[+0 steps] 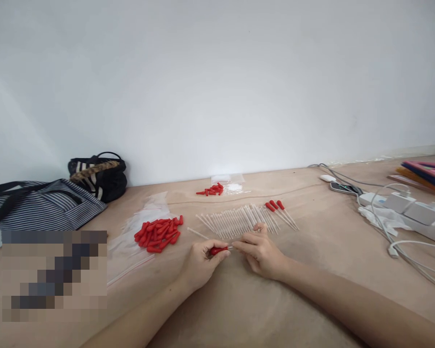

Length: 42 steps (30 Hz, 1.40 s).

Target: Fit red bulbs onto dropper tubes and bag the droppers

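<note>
Pinched in my left hand (204, 261) is a red rubber bulb (218, 251), lying sideways near the table's middle. My right hand (260, 249) closes its fingertips on a thin clear glass tube (230, 248), whose end meets or nearly meets the bulb's opening. Just beyond my hands lies a row of clear tubes (235, 220), side by side. At the row's right end, several tubes carry red bulbs (271, 206). A heap of loose red bulbs (157, 234) rests on plastic bags to the left of my hands.
Smaller red bulbs (212, 190) and thin tubes (235, 187) lie near the wall. A striped bag (50, 203) and a black bag (110, 181) stand left. Right are a power strip (426, 220), cables, a phone-like device (342, 187) and stacked coloured items (426, 174).
</note>
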{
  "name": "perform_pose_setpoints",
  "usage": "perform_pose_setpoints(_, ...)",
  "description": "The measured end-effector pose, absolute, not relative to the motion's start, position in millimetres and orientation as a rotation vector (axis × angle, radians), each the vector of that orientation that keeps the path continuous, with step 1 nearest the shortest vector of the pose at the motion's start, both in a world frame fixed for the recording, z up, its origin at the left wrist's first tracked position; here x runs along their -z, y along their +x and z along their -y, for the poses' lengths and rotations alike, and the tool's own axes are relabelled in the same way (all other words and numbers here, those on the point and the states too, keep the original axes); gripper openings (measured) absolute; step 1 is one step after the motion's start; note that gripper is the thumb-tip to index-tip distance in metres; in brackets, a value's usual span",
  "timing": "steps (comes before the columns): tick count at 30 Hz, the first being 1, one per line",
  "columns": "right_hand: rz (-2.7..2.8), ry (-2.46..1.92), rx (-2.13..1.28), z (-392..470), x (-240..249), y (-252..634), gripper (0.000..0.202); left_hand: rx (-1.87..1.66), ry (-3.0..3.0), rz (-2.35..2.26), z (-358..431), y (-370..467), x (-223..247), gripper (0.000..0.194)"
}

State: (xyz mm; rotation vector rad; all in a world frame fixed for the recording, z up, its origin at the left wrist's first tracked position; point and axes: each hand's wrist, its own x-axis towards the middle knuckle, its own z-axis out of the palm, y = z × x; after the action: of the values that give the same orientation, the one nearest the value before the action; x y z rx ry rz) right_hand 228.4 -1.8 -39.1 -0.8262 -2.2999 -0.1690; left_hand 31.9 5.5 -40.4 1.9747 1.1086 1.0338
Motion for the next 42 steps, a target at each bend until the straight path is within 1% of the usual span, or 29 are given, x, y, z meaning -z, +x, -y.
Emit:
perform_pose_setpoints(9,2.279,-0.82,0.12,0,36,224,0.034,-0.966,1.975,-1.126,-6,34,36,0.018)
perform_pose_setpoints(12,2.24,-0.89,0.13,-1,29,229,0.025,-0.982,2.042,-1.153,-6,31,31,0.032)
perform_pose_setpoints(14,2.128,-1.033,0.144,-4,23,241,0.023,-1.065,2.163,-1.236,-8,25,26,0.044)
perform_pose_setpoints(15,2.031,-1.143,0.148,-7,20,251,0.023,-1.114,2.236,-1.289,-10,22,24,0.045)
perform_pose_setpoints(16,1.916,-1.281,0.143,-11,16,263,0.023,-1.153,2.311,-1.342,-12,18,21,0.041)
perform_pose_setpoints(19,1.517,-1.778,0.113,-25,9,304,0.028,-1.191,2.496,-1.496,-19,7,16,0.018)
perform_pose_setpoints(20,1.444,-1.908,0.083,-30,9,316,0.029,-1.189,2.534,-1.548,-21,4,15,0.014)
perform_pose_setpoints(22,1.36,-2.119,-0.011,-37,11,336,0.029,-1.169,2.569,-1.644,-24,0,15,0.01)
perform_pose_setpoints(25,1.351,-2.283,-0.177,-45,20,350,0.026,-1.113,2.581,-1.722,-25,-1,16,0.009)
perform_pose_setpoints(28,1.369,-2.312,-0.251,-48,28,350,0.025,-1.053,2.593,-1.759,-25,0,17,0.009)
perform_pose_setpoints(37,1.396,-2.285,-0.283,-50,31,349,0.028,-0.965,2.619,-2.019,-32,-17,10,0.013)
perform_pose_setpoints(40,1.382,-2.269,-0.257,-51,31,349,0.028,-0.863,2.586,-2.184,-35,-26,2,0.016)
perform_pose_setpoints(42,1.387,-2.2,-0.179,-49,30,342,0.027,-0.78,2.55,-2.29,-37,-32,-4,0.019)
